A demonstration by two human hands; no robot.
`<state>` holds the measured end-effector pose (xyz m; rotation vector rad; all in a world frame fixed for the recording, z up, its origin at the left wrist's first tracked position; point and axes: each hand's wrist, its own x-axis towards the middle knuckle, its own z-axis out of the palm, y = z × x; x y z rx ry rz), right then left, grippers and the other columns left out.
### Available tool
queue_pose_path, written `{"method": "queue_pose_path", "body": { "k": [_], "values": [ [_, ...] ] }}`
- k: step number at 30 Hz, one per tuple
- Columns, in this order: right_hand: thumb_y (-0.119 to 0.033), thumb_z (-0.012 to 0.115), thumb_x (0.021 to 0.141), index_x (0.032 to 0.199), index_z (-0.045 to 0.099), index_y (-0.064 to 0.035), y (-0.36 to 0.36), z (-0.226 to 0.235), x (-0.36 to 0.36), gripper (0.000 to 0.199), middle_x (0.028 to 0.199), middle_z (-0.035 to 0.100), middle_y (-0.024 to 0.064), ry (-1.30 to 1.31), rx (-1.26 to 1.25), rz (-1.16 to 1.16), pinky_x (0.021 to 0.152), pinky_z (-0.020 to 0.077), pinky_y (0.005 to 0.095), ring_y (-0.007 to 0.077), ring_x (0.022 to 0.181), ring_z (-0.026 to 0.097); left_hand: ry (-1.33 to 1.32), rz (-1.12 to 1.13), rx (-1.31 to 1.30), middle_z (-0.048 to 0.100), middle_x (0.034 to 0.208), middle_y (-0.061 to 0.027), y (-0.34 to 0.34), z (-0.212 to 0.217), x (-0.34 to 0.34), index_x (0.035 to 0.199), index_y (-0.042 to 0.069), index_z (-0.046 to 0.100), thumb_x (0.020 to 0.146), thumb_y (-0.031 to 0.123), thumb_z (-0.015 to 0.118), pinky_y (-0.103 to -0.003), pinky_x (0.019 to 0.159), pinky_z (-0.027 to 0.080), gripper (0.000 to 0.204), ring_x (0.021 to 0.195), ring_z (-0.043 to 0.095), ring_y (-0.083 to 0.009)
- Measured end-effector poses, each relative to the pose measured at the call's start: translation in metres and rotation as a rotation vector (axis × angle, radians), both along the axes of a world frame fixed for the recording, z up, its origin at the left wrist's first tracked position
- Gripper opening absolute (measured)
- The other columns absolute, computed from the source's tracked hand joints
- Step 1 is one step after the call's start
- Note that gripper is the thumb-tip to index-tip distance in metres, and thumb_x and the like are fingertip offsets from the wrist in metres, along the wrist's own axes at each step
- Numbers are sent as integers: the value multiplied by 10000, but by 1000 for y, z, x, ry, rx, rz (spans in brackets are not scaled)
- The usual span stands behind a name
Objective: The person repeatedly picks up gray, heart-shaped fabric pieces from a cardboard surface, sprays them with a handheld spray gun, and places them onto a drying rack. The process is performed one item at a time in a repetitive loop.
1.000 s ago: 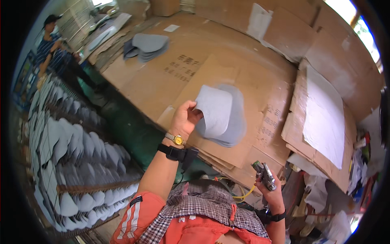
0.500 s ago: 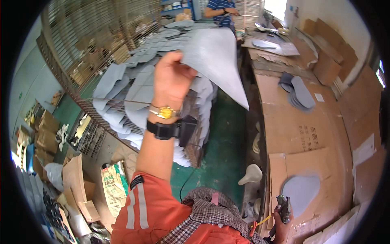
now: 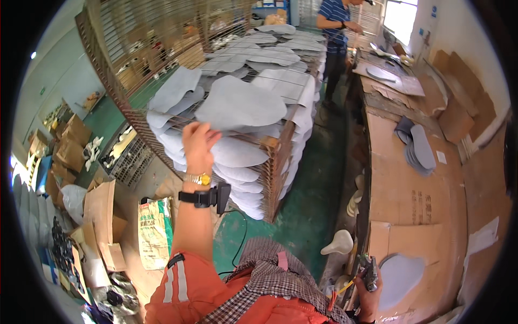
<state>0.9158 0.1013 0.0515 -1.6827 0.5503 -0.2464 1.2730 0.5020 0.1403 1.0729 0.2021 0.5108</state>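
My left hand (image 3: pixel 199 143) is at the near edge of a flat grey sheet piece (image 3: pixel 243 103), fingers apart. That piece lies on top of a wire rack (image 3: pixel 274 162), over other grey pieces. It is rounded and widens to one side; its edge by my fingers is blurred. Low at the right, my right hand (image 3: pixel 369 297) is closed round a dark metallic spray gun (image 3: pixel 370 274) with a thin yellow hose. Beside it a grey saddle-shaped piece (image 3: pixel 402 278) lies on the cardboard-covered bench (image 3: pixel 413 200).
Further up the bench lies a small stack of grey pieces (image 3: pixel 420 151). A pale bicycle saddle (image 3: pixel 338 243) sits low beside the bench. A person (image 3: pixel 335 27) in a striped shirt stands beyond the rack. Cardboard boxes (image 3: pixel 100 221) and a printed sack (image 3: pixel 155 233) are at left.
My left hand has moved down and left, and the grey piece it held up now lies over the rack. The view has shifted left; my right hand still holds the spray gun.
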Motion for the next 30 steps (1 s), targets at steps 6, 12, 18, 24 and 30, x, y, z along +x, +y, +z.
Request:
{"method": "queue_pose_path", "body": {
  "k": [6, 12, 18, 24, 30],
  "values": [
    [-2, 646, 746, 1230, 507, -33, -8, -7, -49, 505, 870, 570, 0, 21, -59, -174, 700, 459, 246, 94, 777, 542, -226, 607, 1007, 399, 1325, -150, -50, -29, -15, 1300, 7, 403, 847, 177, 657, -399, 1026, 310, 546, 1213, 386, -278],
    [-34, 641, 823, 1316, 438, -46, 0, 26, -159, 533, 942, 591, 19, -13, 4, -578, 751, 472, 247, 97, 864, 556, -425, 56, 775, 461, 1286, -125, -210, -11, -69, 1285, -19, 437, 905, 163, 575, -338, 990, 323, 444, 1132, 451, -197],
    [-73, 665, 815, 1289, 438, -2, 38, 54, -246, 530, 892, 584, 32, -89, 31, -945, 727, 480, 260, 112, 794, 567, -498, -594, 495, 491, 1267, -147, -348, -44, -110, 1322, 17, 376, 890, 72, 567, -333, 989, 341, 476, 1140, 473, -211],
    [-124, 683, 803, 1277, 431, 25, 85, 71, -249, 556, 848, 600, 59, -115, 27, -1072, 689, 492, 264, 127, 741, 588, -545, -1007, 490, 580, 1124, -143, -415, -73, -172, 1358, 3, 286, 844, -4, 555, -337, 990, 352, 580, 1065, 525, -209],
    [-80, 674, 789, 1289, 418, 40, 112, 81, -254, 575, 850, 600, 62, -57, 68, -1106, 683, 487, 265, 135, 745, 592, -468, -1125, 588, 596, 1051, -124, -414, -92, -167, 1349, 5, 320, 817, -20, 565, -323, 956, 386, 587, 1002, 547, -189]
  ]
}}
